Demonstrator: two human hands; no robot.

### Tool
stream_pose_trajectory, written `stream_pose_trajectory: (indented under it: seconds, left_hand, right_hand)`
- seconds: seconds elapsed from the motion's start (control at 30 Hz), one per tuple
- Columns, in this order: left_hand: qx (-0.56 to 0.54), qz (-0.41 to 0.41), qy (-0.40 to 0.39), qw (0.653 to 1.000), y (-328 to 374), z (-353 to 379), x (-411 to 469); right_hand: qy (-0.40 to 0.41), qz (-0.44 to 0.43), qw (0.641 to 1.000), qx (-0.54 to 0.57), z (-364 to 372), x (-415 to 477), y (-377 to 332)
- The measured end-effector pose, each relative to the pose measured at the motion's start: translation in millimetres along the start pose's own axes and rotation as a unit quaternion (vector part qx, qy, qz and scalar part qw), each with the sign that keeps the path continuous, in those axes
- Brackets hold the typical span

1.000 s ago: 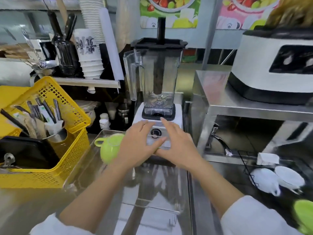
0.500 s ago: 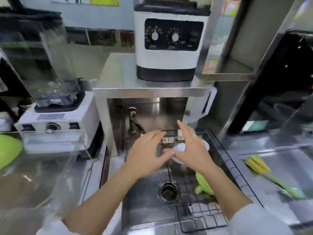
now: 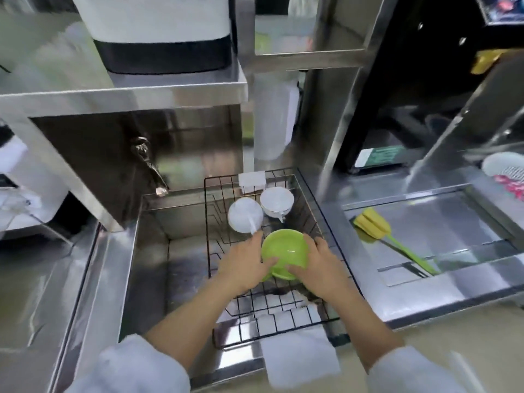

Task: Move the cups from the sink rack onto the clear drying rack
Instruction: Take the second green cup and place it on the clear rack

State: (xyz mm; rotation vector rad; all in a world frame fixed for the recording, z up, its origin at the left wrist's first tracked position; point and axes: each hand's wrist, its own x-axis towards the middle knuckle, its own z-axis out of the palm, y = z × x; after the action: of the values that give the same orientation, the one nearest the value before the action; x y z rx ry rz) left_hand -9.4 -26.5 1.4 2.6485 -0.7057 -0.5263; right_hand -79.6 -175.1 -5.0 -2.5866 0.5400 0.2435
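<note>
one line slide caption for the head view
Both hands grasp a green cup in the sink rack beside two white cups.

A yellow sponge brush (image 3: 377,230) with a green handle lies in a shallow steel tray right of the sink. A faucet (image 3: 149,164) juts from the steel wall at the sink's back left. A white-and-black appliance (image 3: 158,32) stands on the steel shelf (image 3: 181,90) above.

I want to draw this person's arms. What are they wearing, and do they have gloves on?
No gloves: the left hand and right hand are bare, with no rings or watch visible. Both forearms are bare too, with white sleeves pushed up towards the elbows.
</note>
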Motion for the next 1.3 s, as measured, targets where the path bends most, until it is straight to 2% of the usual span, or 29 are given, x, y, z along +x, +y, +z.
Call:
stream_pose_trajectory:
  seconds: [0.1,0.2,0.33,0.43,0.53,0.67,0.77,0.93,1.07,1.2,1.3]
  left_hand:
    - [0.001,-0.037,-0.033,0.999,3.1,12.0,5.5]
    - [-0.044,-0.052,-0.034,0.997,4.8,20.7,10.3]
    - [-0.141,-0.114,-0.037,0.983,3.4,23.4,16.0]
    - [-0.176,-0.127,-0.043,0.975,-1.3,21.7,17.3]
    - [-0.242,-0.116,-0.01,0.963,-3.2,19.4,12.1]
    - [-0.292,-0.083,0.083,0.949,-0.9,0.5,3.2]
    - [-0.292,-0.04,0.174,0.939,-6.0,-25.5,-4.3]
    - [-0.296,-0.008,0.295,0.908,-23.8,-70.3,-25.9]
    - [-0.323,0.002,0.379,0.867,-50.2,-97.2,-50.1]
    - [-0.332,-0.001,0.402,0.853,-77.8,-121.1,-83.0]
    - [-0.401,0.012,0.394,0.827,-100.0,-141.1,-112.3]
  right_hand:
    - [-0.018,0.002,1.0,-0.004,9.0,0.8,0.9]
    - [-0.011,0.052,0.995,0.082,14.1,5.3,3.3]
    - [-0.008,0.132,0.977,0.165,20.9,14.3,5.3]
    - [0.0,0.143,0.963,0.229,20.8,13.7,3.8]
    - [0.013,0.137,0.938,0.318,17.0,9.9,1.3]
    - [0.08,0.095,0.914,0.386,2.9,7.4,-17.6]
    - [0.112,0.029,0.897,0.427,-12.1,4.0,-40.9]
    - [0.033,-0.056,0.834,0.547,-35.9,-8.1,-96.3]
    - [-0.052,-0.116,0.787,0.604,-41.8,-16.9,-139.5]
    - [-0.06,-0.122,0.78,0.611,-36.8,-24.9,-189.0]
    - [-0.075,-0.145,0.769,0.618,-28.9,-35.1,-226.5]
